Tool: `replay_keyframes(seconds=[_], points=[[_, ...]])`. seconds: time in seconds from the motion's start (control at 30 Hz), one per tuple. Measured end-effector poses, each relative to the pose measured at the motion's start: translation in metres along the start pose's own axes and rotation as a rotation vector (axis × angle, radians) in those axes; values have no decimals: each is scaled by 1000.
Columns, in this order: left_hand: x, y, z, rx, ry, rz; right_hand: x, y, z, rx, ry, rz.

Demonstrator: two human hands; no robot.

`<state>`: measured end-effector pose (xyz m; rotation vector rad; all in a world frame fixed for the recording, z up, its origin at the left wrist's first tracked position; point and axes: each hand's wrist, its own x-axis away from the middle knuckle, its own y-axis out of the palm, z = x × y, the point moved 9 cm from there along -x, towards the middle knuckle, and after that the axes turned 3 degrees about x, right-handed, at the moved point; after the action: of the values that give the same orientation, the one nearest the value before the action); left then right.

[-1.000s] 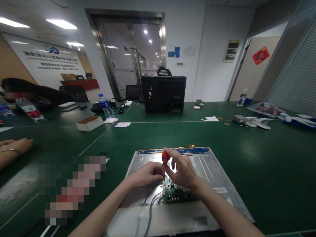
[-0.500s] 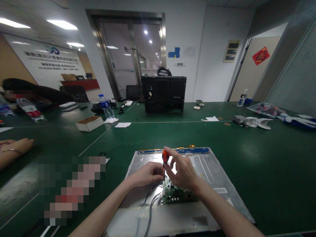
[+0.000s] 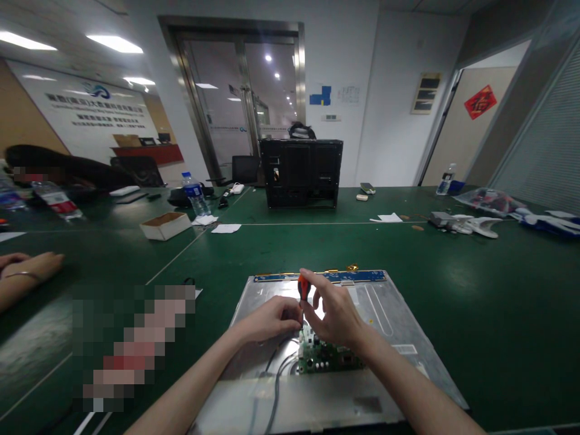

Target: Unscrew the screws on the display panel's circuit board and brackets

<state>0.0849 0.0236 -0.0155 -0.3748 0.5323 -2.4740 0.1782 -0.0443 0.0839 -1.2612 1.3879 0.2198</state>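
Note:
An orange and black screwdriver (image 3: 304, 286) stands nearly upright over the upper left corner of a green circuit board (image 3: 324, 357). My right hand (image 3: 335, 309) grips its handle between thumb and fingers. Beside the shaft, my left hand (image 3: 272, 319) is closed with its fingertips at the tip; whether they pinch the shaft or something small is hidden. The board lies on the silvery back of a flat display panel (image 3: 389, 308), which has a blue circuit strip (image 3: 369, 277) along its far edge. A grey cable (image 3: 275, 396) runs from the board's left side toward me.
Further back on the green table (image 3: 489, 302) stands a black monitor housing (image 3: 301, 172). An open cardboard box (image 3: 165, 226) and a water bottle (image 3: 194, 194) are at the left. Another person's forearm (image 3: 27, 275) rests at the left edge. White gloves (image 3: 475, 225) lie far right.
The view has shifted very slightly. Both hands and the screwdriver hold almost the same position over the board.

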Motion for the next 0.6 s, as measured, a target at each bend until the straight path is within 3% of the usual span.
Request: replay_keyframes(seconds=[0.2,0.6], points=[[-1,0,-4,6,-28,-15,2,3,4,-18,26,4],[2,-3,8,-41,2,45,1,3,3,-26,10,-2]])
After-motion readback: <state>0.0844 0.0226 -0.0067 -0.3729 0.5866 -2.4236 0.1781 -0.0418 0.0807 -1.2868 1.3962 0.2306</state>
